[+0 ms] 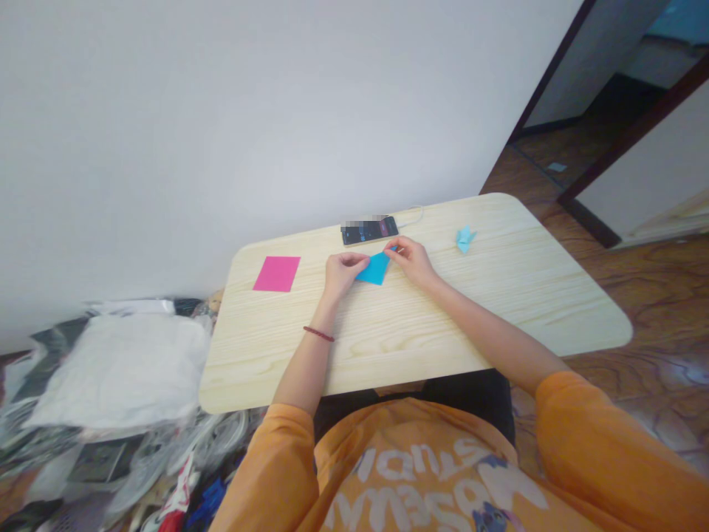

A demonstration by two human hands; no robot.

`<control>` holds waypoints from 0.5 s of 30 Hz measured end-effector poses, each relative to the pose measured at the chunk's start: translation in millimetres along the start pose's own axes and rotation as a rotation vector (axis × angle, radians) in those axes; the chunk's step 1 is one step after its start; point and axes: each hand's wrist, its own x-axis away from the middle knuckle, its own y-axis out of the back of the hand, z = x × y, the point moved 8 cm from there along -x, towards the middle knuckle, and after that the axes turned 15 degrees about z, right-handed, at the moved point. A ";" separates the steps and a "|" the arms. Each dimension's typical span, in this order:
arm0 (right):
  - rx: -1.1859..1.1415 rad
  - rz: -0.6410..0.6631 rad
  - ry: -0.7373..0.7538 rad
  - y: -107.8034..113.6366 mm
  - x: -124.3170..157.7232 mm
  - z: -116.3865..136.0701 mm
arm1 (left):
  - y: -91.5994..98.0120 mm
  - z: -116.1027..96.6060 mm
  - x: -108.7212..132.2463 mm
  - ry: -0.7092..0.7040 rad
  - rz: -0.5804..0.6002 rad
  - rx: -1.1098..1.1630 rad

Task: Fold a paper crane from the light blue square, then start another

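Both hands hold a folded piece of blue paper (376, 270) above the middle of the light wooden table (410, 325). My left hand (344, 272) pinches its left corner, thumb against the paper. At the upper right corner, the fingers of my right hand (410, 258) are pressed together on the paper. One corner of the paper points down toward me. A flat pink square of paper (278, 274) lies to the left of my left hand. To the right of my right hand sits a small light blue folded paper figure (465, 239).
A phone (370, 230) with a white cable (413, 216) lies just beyond my hands, near the wall. Left of the table are a white cushion-like item (125, 369) and piled bags. A doorway is at the upper right.
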 end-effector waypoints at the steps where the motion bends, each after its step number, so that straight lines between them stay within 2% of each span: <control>1: 0.004 0.005 0.002 -0.5 0.0 0.4 | -1.6 0.2 0.2 0.007 0.006 -0.003; 8: -0.018 -0.093 -0.065 17.0 -2.4 -18.6 | 5.4 1.1 -0.9 0.036 0.043 -0.012; 15: -0.138 -0.154 -0.104 31.8 -5.8 -27.7 | 34.6 -4.3 2.1 0.053 0.023 -0.126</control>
